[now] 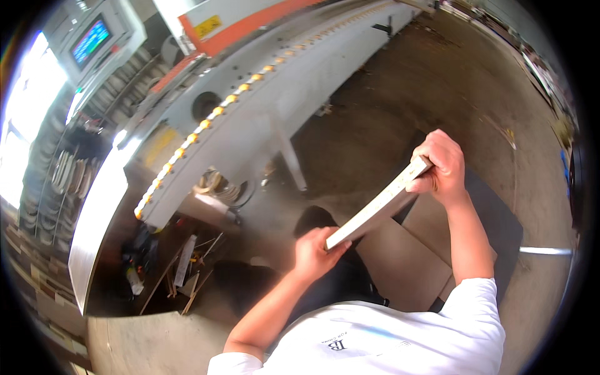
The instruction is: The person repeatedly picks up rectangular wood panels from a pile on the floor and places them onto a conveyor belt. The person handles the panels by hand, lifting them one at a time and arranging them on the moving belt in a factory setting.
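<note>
A narrow wooden board [378, 204] with a pale long edge is held up in front of my body, tilted so that its right end is higher and farther away. My left hand [314, 253] is closed around its near left end. At the far right end my right hand [440, 164] grips the board, with the thumb underneath and the fingers over the top. Flat brown panels [409, 265] lie below the board, next to my legs, partly hidden by it and by my right arm.
A long grey machine [300, 84] with a row of yellow rollers [219, 111] runs from the left toward the far back. Its control screen [91, 42] stands at the upper left. Tools and sticks [187, 269] lie under the near machine end. A dark sheet [494, 219] is at the right.
</note>
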Demonstrator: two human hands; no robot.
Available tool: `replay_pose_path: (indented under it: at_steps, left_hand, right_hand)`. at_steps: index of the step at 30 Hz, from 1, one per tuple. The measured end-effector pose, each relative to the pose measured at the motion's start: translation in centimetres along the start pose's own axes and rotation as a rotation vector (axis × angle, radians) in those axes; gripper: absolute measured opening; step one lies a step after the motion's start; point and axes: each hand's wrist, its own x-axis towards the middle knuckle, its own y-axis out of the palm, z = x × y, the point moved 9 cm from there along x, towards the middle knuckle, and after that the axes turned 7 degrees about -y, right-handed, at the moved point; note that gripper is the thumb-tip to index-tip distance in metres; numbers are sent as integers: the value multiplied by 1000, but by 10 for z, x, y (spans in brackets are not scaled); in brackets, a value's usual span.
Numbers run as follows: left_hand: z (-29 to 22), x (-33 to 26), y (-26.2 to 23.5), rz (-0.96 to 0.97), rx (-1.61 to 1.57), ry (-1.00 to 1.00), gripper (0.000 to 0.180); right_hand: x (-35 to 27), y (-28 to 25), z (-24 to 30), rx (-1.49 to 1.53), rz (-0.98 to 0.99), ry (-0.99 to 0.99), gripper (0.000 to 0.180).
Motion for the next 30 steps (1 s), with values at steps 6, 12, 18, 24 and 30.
replay_pose_path:
  at_steps: [6,12,18,24,30]
  left_hand:
    - [53,-89,10,195,-558,-363,34]
    - [71,-142,-14,102,-862,-580,36]
    - [106,-149,-84,-213,-1099,-481,43]
    - [97,-113,-182,-498,-1213,-409,52]
    - [105,-47,-272,-682,-1184,-413,42]
  right_hand:
    - [25,53,59,25,-15,14,55]
    - [24,85,73,-69,62,-89,32]
    - [-66,10,-90,-397,135,373,30]
    - [-174,45,-79,-232,291,678,28]
    - [-210,141,45,137,307,660,22]
